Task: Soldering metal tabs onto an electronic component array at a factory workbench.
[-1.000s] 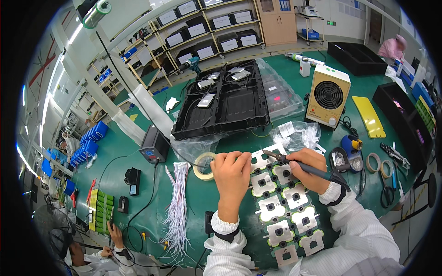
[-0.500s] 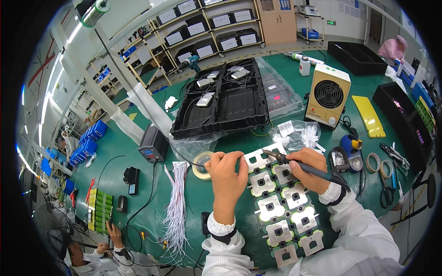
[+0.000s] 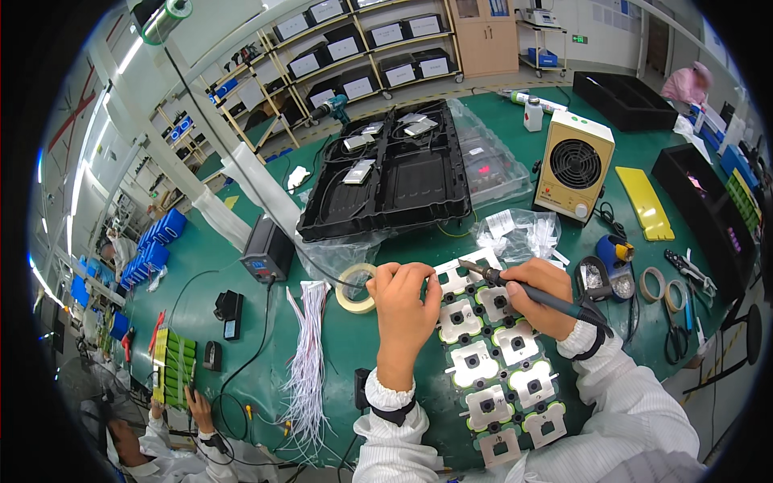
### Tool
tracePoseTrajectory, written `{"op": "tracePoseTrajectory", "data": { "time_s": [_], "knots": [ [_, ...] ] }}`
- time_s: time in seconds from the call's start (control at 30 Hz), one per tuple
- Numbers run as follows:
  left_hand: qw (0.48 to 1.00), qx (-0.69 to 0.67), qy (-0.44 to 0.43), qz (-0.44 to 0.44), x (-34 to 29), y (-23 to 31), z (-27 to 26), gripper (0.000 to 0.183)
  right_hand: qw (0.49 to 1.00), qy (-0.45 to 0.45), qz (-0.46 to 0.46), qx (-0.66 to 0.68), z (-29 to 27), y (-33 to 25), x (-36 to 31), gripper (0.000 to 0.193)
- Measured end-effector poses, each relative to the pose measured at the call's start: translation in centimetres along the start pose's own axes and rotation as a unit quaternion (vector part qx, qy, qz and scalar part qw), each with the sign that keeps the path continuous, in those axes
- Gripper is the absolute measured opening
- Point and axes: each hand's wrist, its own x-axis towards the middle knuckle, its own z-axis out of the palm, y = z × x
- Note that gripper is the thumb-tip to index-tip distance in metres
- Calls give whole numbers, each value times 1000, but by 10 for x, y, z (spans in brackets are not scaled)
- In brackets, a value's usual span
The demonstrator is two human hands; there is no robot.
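My right hand grips a soldering iron like a pen. Its tip touches or hovers just above the far metal plate of a battery pack. This pack has two rows of silver plates with square cut-outs over green-edged cells. My left hand is closed in a pinch beside the pack's far left corner. Solder wire runs down to it from a spool at the upper left; the end past my fingers is hard to see.
A tape roll and a white wire bundle lie left of my hand. Beyond are a black tray, plastic bags and a fan unit. Scissors lie right. A co-worker's hand touches green cells.
My left hand has shifted slightly right, toward the iron's tip. My right hand and the iron have hardly moved. At the lower left, the co-worker's other hand has come up to the green cells.
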Motion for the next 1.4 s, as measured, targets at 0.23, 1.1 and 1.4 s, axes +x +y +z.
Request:
{"op": "tracePoseTrajectory", "data": {
  "time_s": [0.23,1.1,1.4],
  "knots": [
    [1000,9,-14,0,-1,-2,-1,11,1000,-5,0,-4,0,1,0,18],
    [978,167,124,-12,-12,13,-71,10,998,43,-37,12,-4,-3,4,19],
    [982,94,131,-96,-77,15,-55,11,998,7,22,65,-22,-33,-3,23]
  ]
}}
